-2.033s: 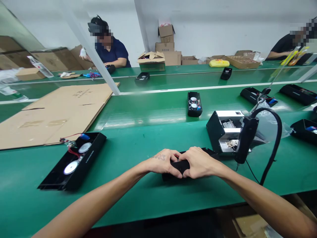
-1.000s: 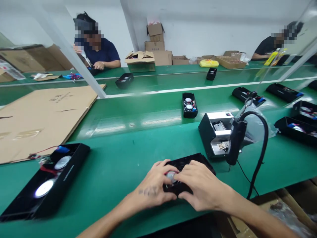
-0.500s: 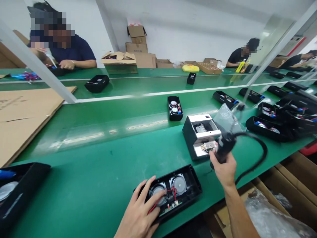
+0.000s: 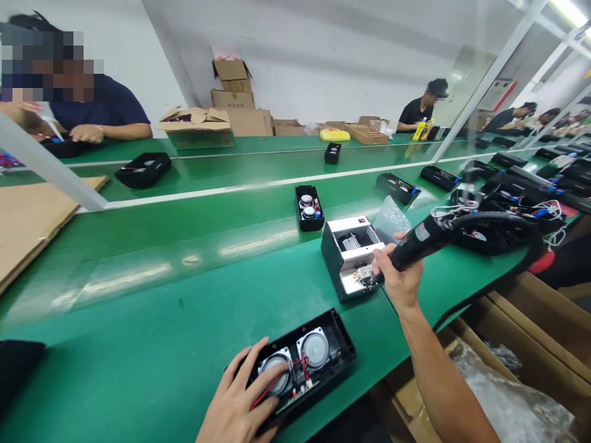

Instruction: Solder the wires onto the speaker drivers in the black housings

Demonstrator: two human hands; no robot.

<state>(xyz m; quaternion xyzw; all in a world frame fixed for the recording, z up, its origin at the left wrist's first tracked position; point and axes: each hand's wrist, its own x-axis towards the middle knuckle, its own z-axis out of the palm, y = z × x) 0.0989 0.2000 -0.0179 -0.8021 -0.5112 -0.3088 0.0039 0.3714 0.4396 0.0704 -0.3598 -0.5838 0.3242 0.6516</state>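
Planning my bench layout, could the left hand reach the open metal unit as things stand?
Probably yes. The left hand rests on the black speaker case, with only green bench mat before the open metal unit. The right hand, gripping a black corded tool, is close by, though.

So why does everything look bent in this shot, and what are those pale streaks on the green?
In the head view, the wide lens curves the green workbench and tilts the white frame post; the ceiling light seems to leave pale glare streaks along the bench; the far workstations shrink and turn soft.
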